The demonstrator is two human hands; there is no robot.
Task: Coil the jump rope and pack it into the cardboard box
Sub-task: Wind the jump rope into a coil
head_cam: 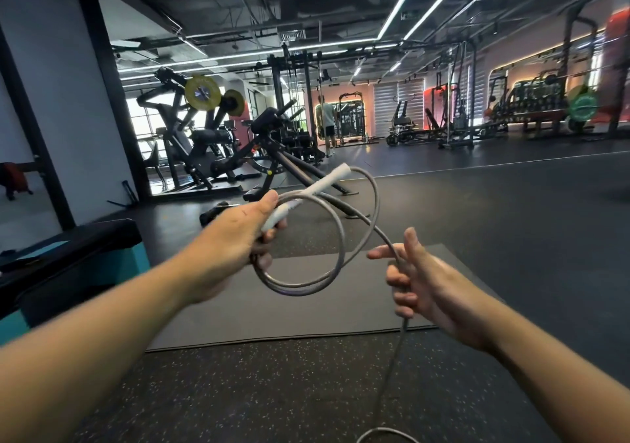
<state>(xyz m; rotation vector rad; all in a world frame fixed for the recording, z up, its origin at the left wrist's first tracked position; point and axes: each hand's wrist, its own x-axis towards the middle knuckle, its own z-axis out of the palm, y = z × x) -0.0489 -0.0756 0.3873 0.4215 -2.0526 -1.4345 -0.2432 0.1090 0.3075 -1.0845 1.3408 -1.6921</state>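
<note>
A grey jump rope (335, 238) with a white handle (308, 195) is held up in front of me. My left hand (235, 245) grips the handle together with a couple of rope loops that hang below it. The rope runs from the loops across to my right hand (426, 279), whose fingers curl loosely round it. From there the rope drops toward the floor and curls at the bottom edge of the view. No cardboard box is in view.
A dark exercise mat (306, 309) lies on the speckled gym floor below my hands. A black and teal padded bench (85, 255) stands at the left. Weight machines (204, 136) fill the background, and a person (328, 122) stands far off.
</note>
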